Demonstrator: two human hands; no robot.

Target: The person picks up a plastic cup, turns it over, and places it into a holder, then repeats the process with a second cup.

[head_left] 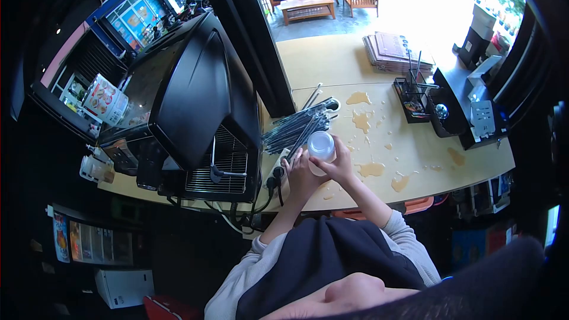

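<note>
A clear plastic cup (321, 144) is held between my two hands over the counter, its round end turned up toward me. My right hand (339, 165) wraps its fingers and thumb around the cup's right side. My left hand (301, 173) closes on its lower left side; some of those fingers are hidden. Just beyond the left hand lies a pile of thin dark straws (299, 130) in clear wrapping. Puddles of light brown liquid (370, 169) are spread over the counter (427, 166) to the right of my hands.
A black espresso machine (201, 106) stands at the left. Black plugs (274, 179) and cables sit beside my left hand. A dark organizer (412, 99), a stack of pinkish-brown packets (394, 52) and a black box (474, 120) are on the right. A black post (252, 35) rises behind the straws.
</note>
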